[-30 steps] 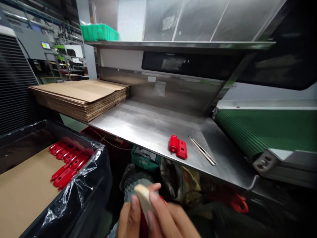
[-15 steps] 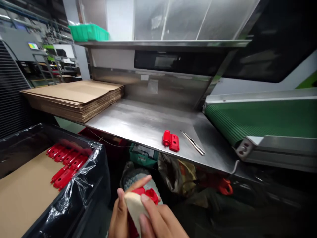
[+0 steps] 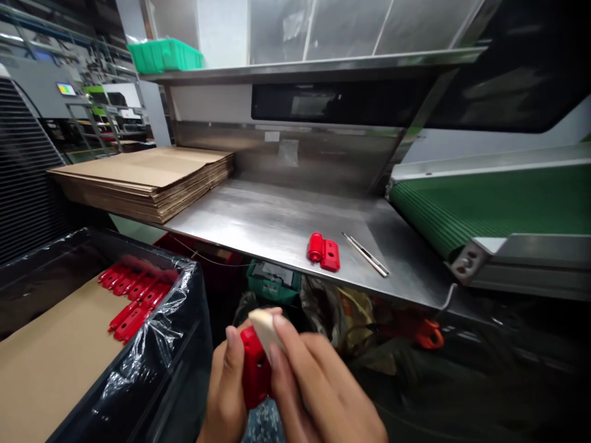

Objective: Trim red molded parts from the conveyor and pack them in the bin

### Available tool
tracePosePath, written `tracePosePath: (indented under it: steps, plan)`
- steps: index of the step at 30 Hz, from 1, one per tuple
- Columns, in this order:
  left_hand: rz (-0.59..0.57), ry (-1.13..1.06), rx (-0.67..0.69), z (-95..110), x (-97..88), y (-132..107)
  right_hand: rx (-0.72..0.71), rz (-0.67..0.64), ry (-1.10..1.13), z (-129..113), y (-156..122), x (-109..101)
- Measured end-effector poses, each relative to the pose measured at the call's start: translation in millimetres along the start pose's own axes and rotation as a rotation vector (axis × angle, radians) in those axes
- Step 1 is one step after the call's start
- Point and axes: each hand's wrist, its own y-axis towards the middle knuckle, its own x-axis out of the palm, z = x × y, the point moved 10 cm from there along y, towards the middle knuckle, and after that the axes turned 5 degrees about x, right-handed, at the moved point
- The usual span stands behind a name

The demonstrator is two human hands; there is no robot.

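At the bottom centre my left hand [image 3: 227, 394] grips a red plastic hinge part [image 3: 253, 369] from its left side. My right hand [image 3: 318, 391] pinches a small cream-coloured pad [image 3: 264, 327] against the top of that part. A second red hinge part [image 3: 324, 251] lies on the steel worktable [image 3: 258, 221], beside a pair of metal tweezers [image 3: 367, 254]. Several more red parts [image 3: 133, 298] lie in rows on cardboard inside the plastic-lined bin [image 3: 152, 369] at the left.
A stack of flat cardboard sheets [image 3: 148, 178] covers the table's left end. A green conveyor belt [image 3: 489, 203] ends at the table's right. A green tray [image 3: 164, 55] sits on the upper shelf. Bags and a green box [image 3: 272, 284] are under the table.
The view shifted slightly. My hands rose in the picture and turned the red part, so more of it shows in my left hand; the pad stays pressed against it.
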Motion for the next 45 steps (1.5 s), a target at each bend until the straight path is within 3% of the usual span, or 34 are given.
tracePosePath:
  steps: [2,6,10,14,19,23,26,30,33,35,39,43,45]
  plan:
    - [0.016,0.056,0.019,1.9,-3.3,-0.8,-0.021,-0.007,0.047,-3.2,5.6,0.0]
    - [-0.039,0.082,-0.015,-3.1,-4.0,0.0,0.024,0.053,-0.115,-0.2,5.9,-3.6]
    - [-0.080,0.226,0.038,2.9,-5.7,0.6,-0.030,-0.025,0.058,-1.7,5.9,4.6]
    - [-0.121,0.258,0.057,10.5,-3.1,2.1,0.022,0.004,-0.025,6.8,5.4,5.6]
    - [-0.023,0.260,0.134,21.5,-16.5,2.9,-0.014,-0.095,0.264,1.5,4.2,23.5]
    - [0.026,0.218,0.082,15.6,-27.7,-1.2,0.059,-0.051,0.112,7.1,3.3,24.3]
    - [0.052,0.219,0.136,23.2,-30.0,-3.6,0.016,-0.110,0.285,1.1,4.1,28.2]
    - [0.058,0.186,0.114,26.3,-31.1,-4.1,-0.010,-0.054,0.133,-3.7,5.5,25.8]
    - [0.083,0.194,0.104,26.6,-37.2,-4.4,-0.016,-0.112,0.264,-9.3,10.1,32.7]
    - [0.111,0.206,0.133,31.4,-42.1,-3.6,-0.048,-0.084,0.292,-15.2,11.5,31.0]
    - [0.083,0.139,0.135,36.7,-39.8,-0.4,-0.035,0.024,0.049,-18.6,13.3,28.4]
    - [0.118,0.148,0.149,41.8,-39.8,-0.3,-0.048,-0.012,0.269,-27.0,28.9,33.0]
    - [0.108,0.073,0.147,44.6,-37.6,3.1,-0.003,-0.041,0.259,-25.8,27.9,32.8]
